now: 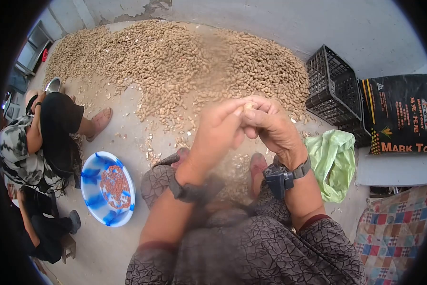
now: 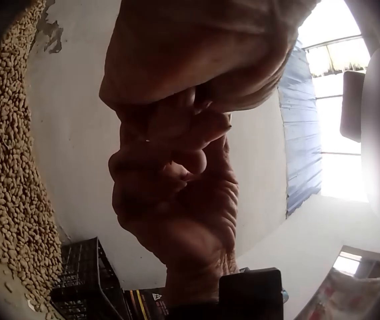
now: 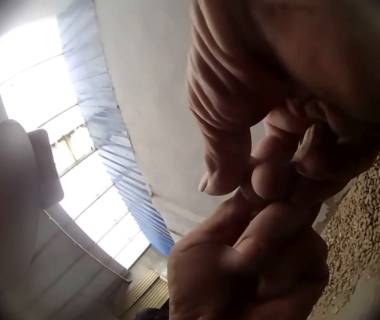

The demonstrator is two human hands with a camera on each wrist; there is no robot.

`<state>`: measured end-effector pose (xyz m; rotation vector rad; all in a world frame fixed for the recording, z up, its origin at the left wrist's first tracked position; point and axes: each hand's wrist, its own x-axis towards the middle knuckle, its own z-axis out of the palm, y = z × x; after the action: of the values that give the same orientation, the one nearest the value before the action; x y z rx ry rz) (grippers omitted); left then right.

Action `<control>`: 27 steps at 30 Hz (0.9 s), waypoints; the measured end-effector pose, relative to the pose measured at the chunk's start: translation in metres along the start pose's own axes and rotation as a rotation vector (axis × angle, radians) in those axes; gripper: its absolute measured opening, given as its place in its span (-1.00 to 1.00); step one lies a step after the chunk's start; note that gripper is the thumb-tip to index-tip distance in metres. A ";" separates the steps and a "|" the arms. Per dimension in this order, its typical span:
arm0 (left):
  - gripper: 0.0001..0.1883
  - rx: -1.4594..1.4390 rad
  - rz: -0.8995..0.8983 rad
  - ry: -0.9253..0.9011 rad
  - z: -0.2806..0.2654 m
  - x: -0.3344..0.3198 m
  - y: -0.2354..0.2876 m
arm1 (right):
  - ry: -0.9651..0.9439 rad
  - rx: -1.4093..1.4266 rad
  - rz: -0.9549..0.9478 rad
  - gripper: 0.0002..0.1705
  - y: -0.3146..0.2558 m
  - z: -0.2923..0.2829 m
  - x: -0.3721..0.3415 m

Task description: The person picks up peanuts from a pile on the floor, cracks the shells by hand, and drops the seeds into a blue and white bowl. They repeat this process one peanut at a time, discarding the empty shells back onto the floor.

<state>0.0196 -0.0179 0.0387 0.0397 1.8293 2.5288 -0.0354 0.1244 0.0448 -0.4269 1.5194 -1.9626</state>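
Note:
In the head view both hands meet in front of the body, over the lap. The left hand (image 1: 219, 124) and the right hand (image 1: 274, 127) pinch a small pale peanut (image 1: 248, 107) between their fingertips. Most of the peanut is covered by fingers. Seen from the left wrist, the right hand (image 2: 190, 220) faces the left hand (image 2: 197, 60), with the curled fingers touching. The right wrist view shows the same meeting of fingers in dim light, the right hand (image 3: 290, 73) on top and the left hand (image 3: 250, 263) below.
Unshelled peanuts (image 1: 161, 57) lie heaped along the wall. A blue and white basin (image 1: 87, 192) at left holds reddish shelled kernels (image 1: 114, 185). To the right are a green plastic bag (image 1: 334, 152), a black crate (image 1: 334, 85) and a black sack (image 1: 398, 114). Other people sit at the left.

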 end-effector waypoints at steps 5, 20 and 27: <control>-0.71 -0.181 -0.007 -0.103 -0.003 -0.005 0.001 | -0.032 0.174 0.011 -0.77 -0.002 0.003 -0.002; -0.70 0.038 0.180 0.021 0.011 0.000 -0.018 | 0.135 0.239 -0.103 -0.81 0.012 0.004 0.010; -0.68 -0.258 0.057 -0.010 0.006 0.006 -0.005 | 0.099 0.364 -0.124 -0.73 0.010 0.015 0.012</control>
<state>0.0142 -0.0102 0.0361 0.1016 1.5046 2.7753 -0.0329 0.1045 0.0383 -0.2765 1.1777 -2.3290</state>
